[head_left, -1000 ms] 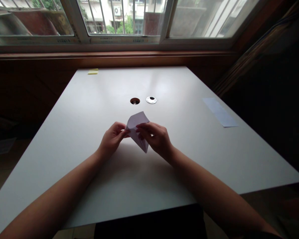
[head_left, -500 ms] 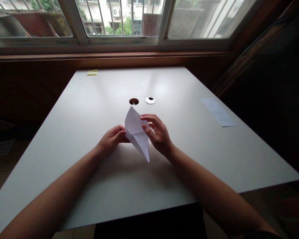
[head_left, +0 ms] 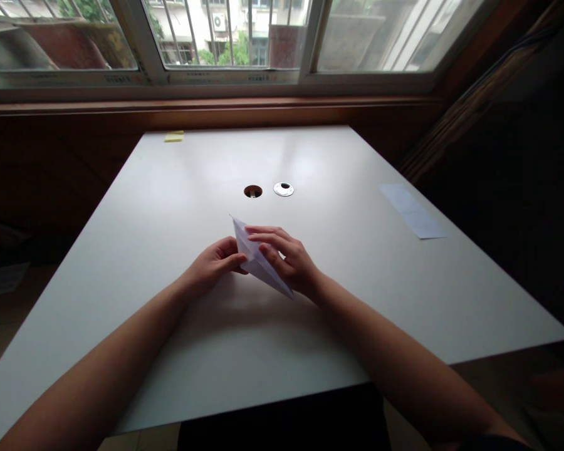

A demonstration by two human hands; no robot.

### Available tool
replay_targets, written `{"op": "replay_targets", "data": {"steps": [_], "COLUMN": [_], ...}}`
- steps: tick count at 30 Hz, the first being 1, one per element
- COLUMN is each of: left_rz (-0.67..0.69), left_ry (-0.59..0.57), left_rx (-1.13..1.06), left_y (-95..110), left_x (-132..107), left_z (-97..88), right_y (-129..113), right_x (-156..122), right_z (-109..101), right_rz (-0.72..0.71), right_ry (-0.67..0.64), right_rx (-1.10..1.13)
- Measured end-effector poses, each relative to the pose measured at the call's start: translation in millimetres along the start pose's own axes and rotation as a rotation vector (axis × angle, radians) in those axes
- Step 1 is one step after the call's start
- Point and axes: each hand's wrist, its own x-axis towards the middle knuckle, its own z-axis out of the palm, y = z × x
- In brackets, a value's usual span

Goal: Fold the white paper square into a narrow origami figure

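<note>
A white sheet of paper [head_left: 251, 250], folded into a narrow diamond shape with pointed ends, is held tilted above the tabletop. At its left edge my left hand [head_left: 220, 258] pinches it, thumb on the near face and fingers partly hidden behind. My right hand [head_left: 289, 255] lies against the paper's right side with its fingers stretched out and thumb apart, touching the upper face. Part of the paper is hidden beneath those fingers. One sharp tip points down and to the right, below the right hand.
The white table [head_left: 192, 338] stands before a barred window. Beyond my hands are a round hole [head_left: 252, 191] in the tabletop and a silver ring-shaped cover [head_left: 283, 189]. A pale paper sheet [head_left: 412, 212] lies to the right, and yellow slips [head_left: 173, 136] at the far left corner.
The paper has turned, its upper tip swinging left and its lower tip right, and it looks narrower. My right hand has moved left and further over it.
</note>
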Motion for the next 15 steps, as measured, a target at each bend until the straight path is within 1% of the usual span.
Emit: {"op": "replay_targets", "data": {"steps": [5,10,13,15], "left_rz": [-0.007,-0.024,-0.050,-0.032], "left_ry": [0.098,0.151,0.161,0.201], "left_rx": [0.085,0.173,0.295,0.410], "left_y": [6,7,5,3], "left_x": [-1,-3,-4,-5], "left_z": [4.2,6.3,3.8,-1.1], "right_y": [4,18,25,27], "right_x": [1,0,0,0], "right_z": [1,5,5,4], "right_rz": [0.019,0.025,0.047,0.067], "right_ry": [-0.063,-0.120,-0.179,-0.222], "right_rx": [-0.005,-0.009,0.012,0.024]}}
